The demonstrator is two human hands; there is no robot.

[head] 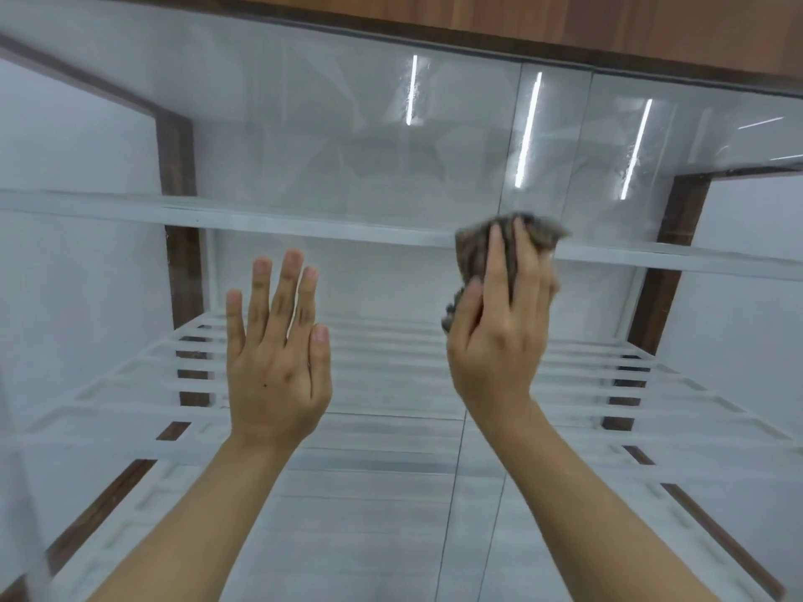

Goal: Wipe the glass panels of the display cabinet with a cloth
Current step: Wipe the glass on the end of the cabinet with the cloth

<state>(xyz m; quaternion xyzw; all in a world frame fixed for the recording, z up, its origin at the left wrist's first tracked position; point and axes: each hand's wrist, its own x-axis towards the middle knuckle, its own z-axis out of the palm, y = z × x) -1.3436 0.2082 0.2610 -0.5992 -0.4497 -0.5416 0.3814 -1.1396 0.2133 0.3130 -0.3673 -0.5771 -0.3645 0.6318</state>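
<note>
The display cabinet's glass panel (356,158) fills the view, with a vertical seam between panes right of centre. My right hand (504,328) holds a crumpled grey-brown cloth (476,249) against the glass near the seam, level with the upper white shelf; fingers and thumb are curled over the cloth. My left hand (278,362) is raised flat with its fingers straight and spread, palm toward the left pane, holding nothing. I cannot tell whether it touches the glass.
Behind the glass are a white upper shelf (217,217) and a white slatted lower shelf (382,367). Dark wooden frame posts (182,262) stand left and right, and a wooden top rail (565,19) runs above. Strip lights reflect in the upper glass.
</note>
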